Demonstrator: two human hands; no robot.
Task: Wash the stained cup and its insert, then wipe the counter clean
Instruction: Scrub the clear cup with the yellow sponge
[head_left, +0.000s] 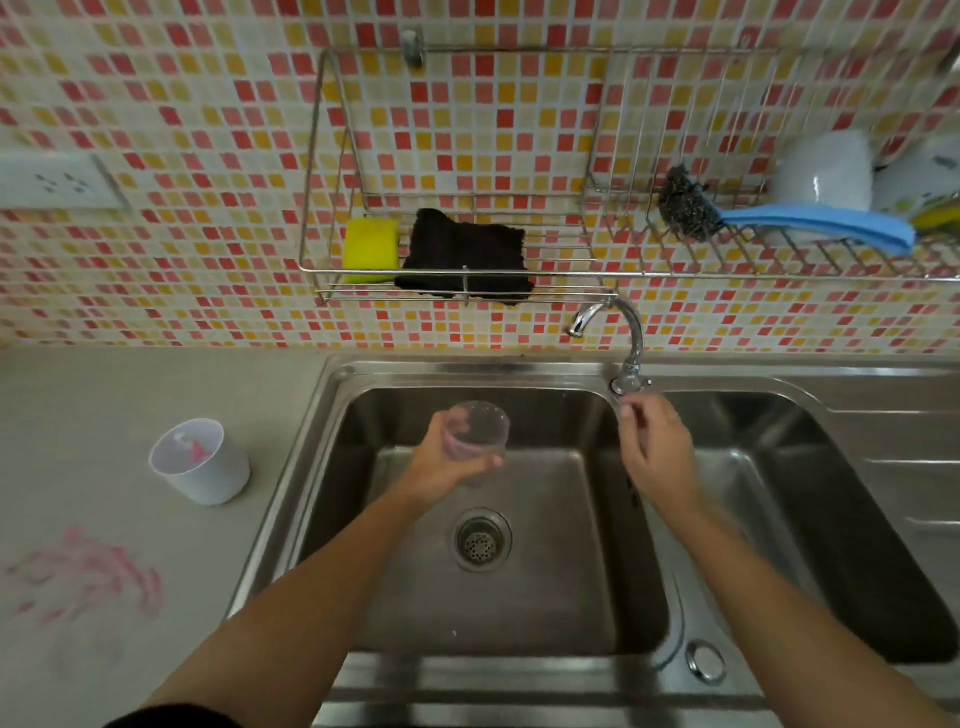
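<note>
My left hand (451, 460) grips a clear perforated insert (480, 431) over the left sink basin (571, 571). Pink smears show on the insert's side. My right hand (655, 446) hovers just below the tap's base (629, 383), fingers loosely curled and holding nothing. The tap spout (587, 317) points left and no water runs from it. A white cup (200, 462) with pink stains inside stands on the counter left of the sink. A pink smear (88, 577) marks the counter (104, 395) at the near left.
A wire rack (467, 299) on the tiled wall holds a yellow sponge (370, 250) and a dark cloth (465, 254). Further right lie a steel scourer (685, 205), a blue cloth (821, 223) and white dishes (826, 166). A second basin (831, 519) lies right; a socket (57, 182) sits left.
</note>
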